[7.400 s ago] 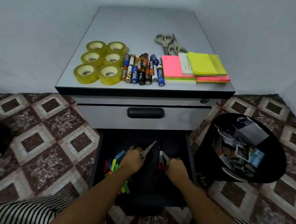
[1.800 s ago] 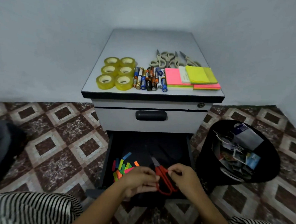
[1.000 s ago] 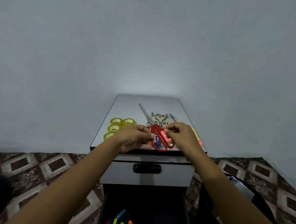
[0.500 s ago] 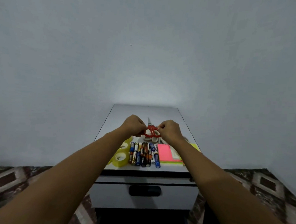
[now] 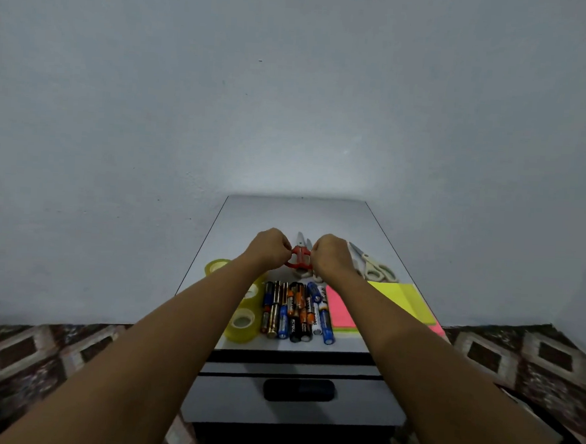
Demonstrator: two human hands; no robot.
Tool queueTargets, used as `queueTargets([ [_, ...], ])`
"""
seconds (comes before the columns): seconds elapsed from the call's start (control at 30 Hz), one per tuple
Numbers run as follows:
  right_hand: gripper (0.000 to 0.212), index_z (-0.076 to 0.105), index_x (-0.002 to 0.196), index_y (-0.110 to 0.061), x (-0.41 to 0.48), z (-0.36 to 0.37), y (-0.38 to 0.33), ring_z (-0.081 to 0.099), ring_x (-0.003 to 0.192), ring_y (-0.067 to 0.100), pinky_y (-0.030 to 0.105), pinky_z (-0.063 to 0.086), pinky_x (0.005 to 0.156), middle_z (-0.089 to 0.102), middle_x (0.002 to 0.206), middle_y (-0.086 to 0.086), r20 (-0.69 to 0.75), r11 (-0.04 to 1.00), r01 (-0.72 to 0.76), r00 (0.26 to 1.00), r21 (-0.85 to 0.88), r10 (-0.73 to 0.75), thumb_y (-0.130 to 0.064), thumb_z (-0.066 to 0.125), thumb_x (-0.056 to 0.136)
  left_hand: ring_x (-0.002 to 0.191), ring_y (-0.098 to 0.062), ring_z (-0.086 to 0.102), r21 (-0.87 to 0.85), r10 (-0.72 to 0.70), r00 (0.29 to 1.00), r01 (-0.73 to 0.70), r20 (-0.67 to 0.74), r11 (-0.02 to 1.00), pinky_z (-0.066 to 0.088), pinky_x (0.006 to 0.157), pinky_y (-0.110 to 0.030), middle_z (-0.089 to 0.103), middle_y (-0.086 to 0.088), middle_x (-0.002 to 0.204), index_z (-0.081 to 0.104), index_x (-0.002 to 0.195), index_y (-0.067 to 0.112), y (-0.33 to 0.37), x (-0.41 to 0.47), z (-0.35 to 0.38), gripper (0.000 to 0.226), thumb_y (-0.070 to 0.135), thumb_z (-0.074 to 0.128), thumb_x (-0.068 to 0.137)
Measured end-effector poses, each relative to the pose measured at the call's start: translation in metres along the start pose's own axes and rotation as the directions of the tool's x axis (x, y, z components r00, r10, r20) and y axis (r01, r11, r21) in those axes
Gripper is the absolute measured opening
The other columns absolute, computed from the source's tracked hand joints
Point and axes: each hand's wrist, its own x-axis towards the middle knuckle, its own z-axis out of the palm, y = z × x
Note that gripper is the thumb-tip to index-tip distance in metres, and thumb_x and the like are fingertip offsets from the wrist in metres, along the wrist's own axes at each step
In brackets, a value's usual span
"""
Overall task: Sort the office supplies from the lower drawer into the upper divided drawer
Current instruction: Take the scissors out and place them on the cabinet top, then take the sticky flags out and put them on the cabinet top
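Both my hands hold red-handled scissors [image 5: 300,256] over the back middle of the grey cabinet top [image 5: 295,215], blades pointing away. My left hand [image 5: 270,247] pinches the left handle loop and my right hand [image 5: 330,255] pinches the right loop. Beige scissors [image 5: 373,267] lie to the right of my right hand. Several batteries [image 5: 294,311] lie in a row near the front edge, yellow tape rolls [image 5: 242,323] to their left, pink and yellow sticky note pads [image 5: 400,302] to their right. The upper drawer [image 5: 295,390] is closed.
A grey wall stands right behind the cabinet. Patterned tile floor [image 5: 30,350] lies on both sides. The dark opening of the lower drawer [image 5: 292,441] shows at the bottom edge, its contents out of view.
My hands lifted the red scissors out of the lower drawer and carried them up and back over the cabinet top. In the last half second they barely moved.
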Motion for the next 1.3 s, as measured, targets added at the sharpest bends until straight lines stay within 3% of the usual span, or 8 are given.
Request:
queueTargets([
  [0.13,0.021,0.062,0.072,-0.005,0.005,0.006,0.001,0.054,0.064,0.024,0.026,0.04,0.056,0.053,0.065,0.009,0.008,1.0,0.018,1.0,0.013,-0.018,-0.011,0.053,0.09,0.09,-0.02,0.057,0.056,0.013,0.999,-0.015,0.03,0.998,0.042,0.075,-0.027,0.062,-0.012,0.092,0.068,0.09,0.007,-0.001,0.002,0.001,0.015,0.013,0.055,0.089],
  [0.27,0.023,0.059,0.066,-0.003,-0.001,-0.001,0.002,0.051,0.063,0.025,0.03,0.039,0.057,0.046,0.055,0.006,-0.003,0.998,0.043,0.999,0.038,-0.043,-0.008,0.053,0.087,0.105,-0.021,0.058,0.053,0.052,0.999,-0.052,0.005,0.997,0.045,0.088,-0.03,0.065,-0.013,0.118,0.066,0.114,0.004,0.004,-0.003,-0.002,0.028,0.014,0.054,0.091],
  [0.4,0.022,0.071,0.079,0.004,-0.021,-0.018,-0.002,0.064,0.078,0.029,0.037,0.051,0.071,0.07,0.08,0.018,-0.038,0.988,0.101,0.995,0.119,-0.097,-0.009,0.054,0.087,0.112,-0.022,0.057,0.01,0.121,0.991,-0.12,-0.057,0.993,0.045,0.093,-0.031,0.063,-0.011,0.123,0.063,0.119,0.005,0.007,-0.02,-0.008,0.031,0.014,0.053,0.092],
  [0.6,0.022,0.071,0.106,-0.008,-0.082,-0.052,-0.008,0.064,0.096,0.017,0.022,0.045,0.08,0.07,0.106,0.008,-0.059,0.944,0.217,0.976,0.25,-0.209,-0.015,0.059,0.09,0.092,-0.009,0.059,-0.189,0.167,0.974,-0.196,-0.155,0.962,0.042,0.077,-0.019,0.069,-0.003,0.109,0.068,0.111,0.012,0.012,-0.07,-0.013,0.025,0.02,0.057,0.09],
  [0.8,0.017,0.072,0.102,-0.01,-0.167,-0.054,0.011,0.06,0.08,0.004,-0.002,0.04,0.066,0.069,0.09,0.0,-0.006,0.892,0.224,0.97,0.392,-0.241,-0.016,0.065,0.087,0.082,-0.006,0.062,-0.353,0.187,0.967,-0.238,-0.174,0.905,0.044,0.07,-0.007,0.068,0.002,0.092,0.07,0.103,0.012,0.005,-0.16,0.008,0.018,0.016,0.06,0.089],
  [0.93,0.015,0.072,0.098,-0.011,-0.219,-0.02,0.044,0.057,0.075,-0.001,-0.004,0.038,0.064,0.068,0.089,-0.001,0.145,0.915,0.128,0.97,0.382,-0.197,-0.018,0.066,0.087,0.071,0.002,0.058,-0.366,0.123,0.992,-0.119,-0.012,0.923,0.043,0.067,-0.009,0.065,0.005,0.084,0.071,0.1,0.012,-0.024,-0.221,0.049,0.015,0.016,0.061,0.09],
  [1.07,0.011,0.073,0.093,-0.011,-0.273,0.035,0.08,0.055,0.07,-0.006,0.004,0.041,0.066,0.064,0.081,-0.007,0.302,0.929,-0.015,0.947,0.369,-0.105,-0.017,0.067,0.086,0.086,-0.002,0.058,-0.317,0.028,0.975,0.044,0.218,0.947,0.038,0.07,-0.001,0.064,0.008,0.092,0.07,0.102,0.016,-0.056,-0.273,0.095,0.016,0.02,0.06,0.09],
  [1.3,0.013,0.072,0.094,-0.012,-0.324,0.102,0.101,0.06,0.082,0.009,0.019,0.045,0.069,0.066,0.086,0.0,0.551,0.934,-0.246,0.832,0.259,0.067,-0.019,0.064,0.088,0.084,-0.003,0.057,-0.249,-0.118,0.928,0.215,0.353,0.944,0.039,0.065,-0.003,0.066,0.004,0.096,0.07,0.102,0.015,-0.095,-0.308,0.133,0.016,0.02,0.059,0.091],
])
